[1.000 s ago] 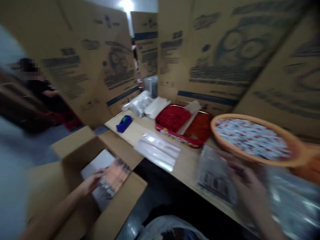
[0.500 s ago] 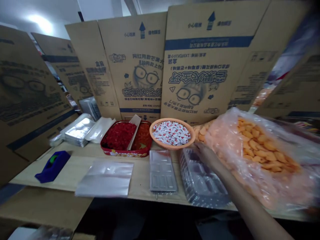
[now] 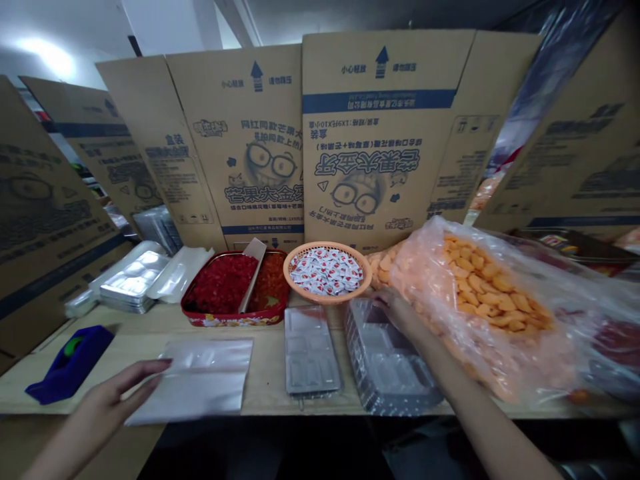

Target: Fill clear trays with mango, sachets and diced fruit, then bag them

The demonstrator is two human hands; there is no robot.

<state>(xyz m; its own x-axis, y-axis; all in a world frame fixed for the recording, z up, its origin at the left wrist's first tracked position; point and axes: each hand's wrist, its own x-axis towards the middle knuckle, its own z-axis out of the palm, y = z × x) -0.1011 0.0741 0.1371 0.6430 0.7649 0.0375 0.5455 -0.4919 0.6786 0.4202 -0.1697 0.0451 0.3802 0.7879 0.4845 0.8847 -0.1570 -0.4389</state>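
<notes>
My left hand [image 3: 117, 393] reaches in from the lower left, thumb and fingers apart, fingertips at the left edge of a flat pile of clear plastic bags [image 3: 205, 380]. My right hand [image 3: 397, 312] is at the back rim of a stack of clear plastic trays [image 3: 395, 373], its fingers bent down over the edge and closed on the top tray; the fingertips are partly hidden. Just left of that stack lies a single compartmented tray [image 3: 311, 350]. Behind it stands an orange basket [image 3: 287, 273] of small white-and-red sachets [image 3: 327, 270].
A red tin [image 3: 235, 320] holds red and orange pieces split by a divider [image 3: 253, 273]. A blue tape dispenser [image 3: 70, 363] and round-celled trays [image 3: 133, 280] sit left. A big plastic bag of orange pieces [image 3: 493, 287] fills the right. Cardboard sheets [image 3: 375, 140] wall the back.
My left hand has come into view at the plastic bags. My right hand stays at the back rim of the tray stack. The whole view has shifted a little to the right.
</notes>
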